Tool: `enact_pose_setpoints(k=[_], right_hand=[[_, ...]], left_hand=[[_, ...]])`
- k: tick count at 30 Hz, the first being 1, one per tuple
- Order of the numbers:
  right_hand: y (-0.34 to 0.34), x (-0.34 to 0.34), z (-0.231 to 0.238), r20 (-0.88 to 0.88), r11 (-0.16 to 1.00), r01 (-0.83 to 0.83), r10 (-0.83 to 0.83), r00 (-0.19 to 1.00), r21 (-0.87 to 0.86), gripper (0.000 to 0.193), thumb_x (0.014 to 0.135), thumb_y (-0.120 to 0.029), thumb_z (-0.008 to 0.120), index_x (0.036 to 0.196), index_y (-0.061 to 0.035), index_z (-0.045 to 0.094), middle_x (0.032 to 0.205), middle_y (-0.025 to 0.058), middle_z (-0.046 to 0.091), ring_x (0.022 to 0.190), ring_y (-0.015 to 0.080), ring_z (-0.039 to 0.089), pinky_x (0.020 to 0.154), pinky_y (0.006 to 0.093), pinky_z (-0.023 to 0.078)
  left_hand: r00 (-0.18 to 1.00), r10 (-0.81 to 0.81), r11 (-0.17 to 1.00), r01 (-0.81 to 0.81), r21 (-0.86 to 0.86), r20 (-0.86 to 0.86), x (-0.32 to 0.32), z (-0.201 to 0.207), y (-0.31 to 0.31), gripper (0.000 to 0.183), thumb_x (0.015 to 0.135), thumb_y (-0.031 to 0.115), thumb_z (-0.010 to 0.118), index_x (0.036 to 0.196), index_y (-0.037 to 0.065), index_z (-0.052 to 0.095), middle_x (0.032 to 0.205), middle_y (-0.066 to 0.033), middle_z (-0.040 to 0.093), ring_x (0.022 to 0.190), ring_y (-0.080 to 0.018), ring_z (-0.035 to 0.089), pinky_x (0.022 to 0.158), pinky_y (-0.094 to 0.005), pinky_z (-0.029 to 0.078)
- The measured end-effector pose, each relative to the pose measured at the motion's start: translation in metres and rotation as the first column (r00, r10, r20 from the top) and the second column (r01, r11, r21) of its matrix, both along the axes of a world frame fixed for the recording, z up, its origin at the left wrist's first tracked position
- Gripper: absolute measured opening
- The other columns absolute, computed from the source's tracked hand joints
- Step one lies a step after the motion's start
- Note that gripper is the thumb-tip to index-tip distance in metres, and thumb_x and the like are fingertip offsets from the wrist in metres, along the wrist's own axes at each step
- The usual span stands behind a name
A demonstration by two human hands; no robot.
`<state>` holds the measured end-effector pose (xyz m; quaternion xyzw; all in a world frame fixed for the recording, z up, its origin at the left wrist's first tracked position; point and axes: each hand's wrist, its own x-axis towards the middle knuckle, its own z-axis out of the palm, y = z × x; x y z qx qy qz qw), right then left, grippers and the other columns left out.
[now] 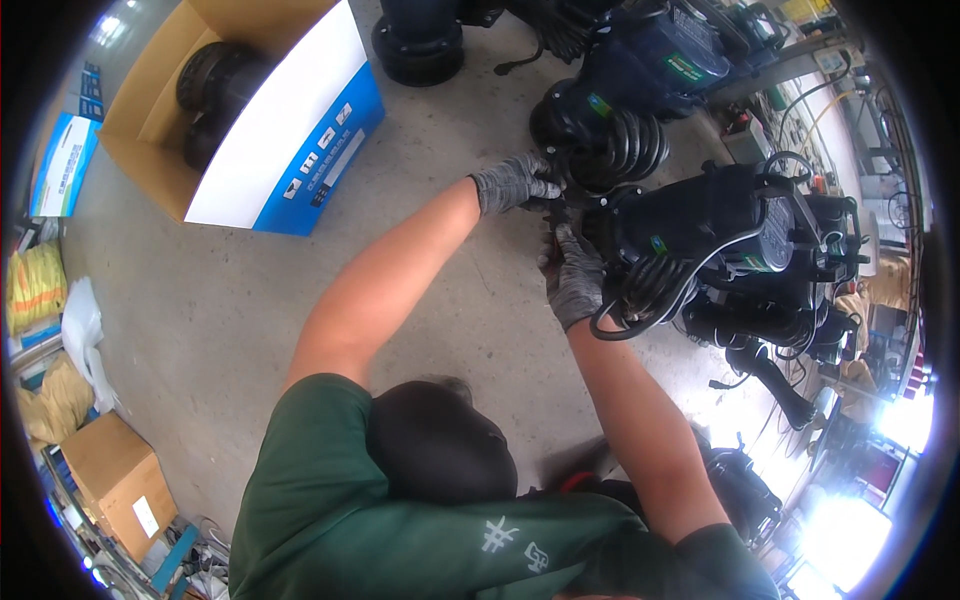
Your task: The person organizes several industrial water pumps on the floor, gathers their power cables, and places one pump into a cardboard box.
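Grey knitted gloves cover both my hands. My left hand [515, 185] has its fingers bent together at a small dark part beside the base end of a black pump [690, 215]. Just below it, my right hand [577, 280] is closed by the same end, its thumb pointing up toward that part. What either hand grips is too dark and small to name. A coiled black cable [650, 290] lies against the pump beside my right hand. A second black pump [640, 75] with its own cable coil [630, 150] lies just beyond.
An open cardboard box [290, 130], white and blue outside, holds a dark pump part [215, 95] at the far left. Another black pump [420, 45] stands at the back. More pumps crowd the right. A brown carton [115, 480] sits at the near left on the concrete floor's edge.
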<state>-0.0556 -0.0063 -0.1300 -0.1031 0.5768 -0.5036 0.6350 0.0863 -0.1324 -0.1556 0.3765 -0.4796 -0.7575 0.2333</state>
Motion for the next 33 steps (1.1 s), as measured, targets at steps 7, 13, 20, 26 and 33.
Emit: enact_pose_setpoints(k=[7,13,20,26,33], right_hand=[[-0.007,0.003,-0.001,-0.116,0.996,0.067,-0.074,0.990,-0.059,0.018,0.094,-0.018,0.064,0.105,-0.0040,0.065,0.082,0.0042,0.064,0.063,0.0136,0.057,0.052,0.0268,0.048],[-0.010,0.001,-0.010,-0.086,0.987,0.125,-0.134,0.987,-0.097,0.018,0.093,-0.015,0.063,0.104,-0.0010,0.064,0.082,0.0045,0.065,0.063,0.0142,0.058,0.049,0.0263,0.047],[-0.009,-0.007,-0.011,-0.054,1.000,0.013,-0.015,0.998,-0.028,0.018,0.093,-0.015,0.062,0.111,-0.0105,0.063,0.082,0.0044,0.063,0.059,0.0144,0.057,0.047,0.0249,0.045],[-0.014,-0.006,0.013,-0.026,0.996,-0.088,0.088,0.996,0.003,0.018,0.094,-0.014,0.057,0.112,-0.0111,0.059,0.076,0.0023,0.059,0.056,0.0122,0.054,0.042,0.0226,0.038],[0.004,0.006,0.033,-0.125,0.981,-0.196,0.195,0.973,0.004,0.039,0.092,-0.013,0.053,0.130,-0.0150,0.052,0.077,0.0019,0.059,0.055,0.0118,0.053,0.040,0.0226,0.035]], left_hand=[[0.999,0.036,0.992,-0.031,0.122,-0.036,-0.008,-0.004,0.008,0.029,0.082,0.018,0.076,0.108,0.005,0.069,0.092,-0.0057,0.069,0.081,-0.0146,0.064,0.070,-0.0286,0.053],[1.000,0.016,0.996,-0.018,0.092,0.026,-0.011,0.004,0.008,0.036,0.082,0.033,0.075,0.103,0.005,0.070,0.090,-0.0067,0.069,0.075,-0.0155,0.063,0.066,-0.0294,0.051],[0.829,0.443,0.878,-0.479,0.025,0.342,-0.033,-0.083,-0.064,0.044,0.088,0.045,0.060,0.102,0.005,0.067,0.096,-0.0150,0.068,0.086,-0.0268,0.065,0.071,-0.0389,0.052],[0.811,0.333,0.860,-0.052,-0.508,0.481,-0.053,-0.065,-0.080,0.045,0.086,0.039,0.063,0.113,0.003,0.064,0.109,-0.0183,0.067,0.100,-0.0332,0.064,0.083,-0.0415,0.051],[0.795,0.431,0.873,-0.247,-0.422,0.427,-0.042,-0.073,-0.047,0.047,0.084,0.038,0.066,0.117,0.004,0.063,0.112,-0.0186,0.067,0.106,-0.0336,0.062,0.090,-0.0395,0.048]])
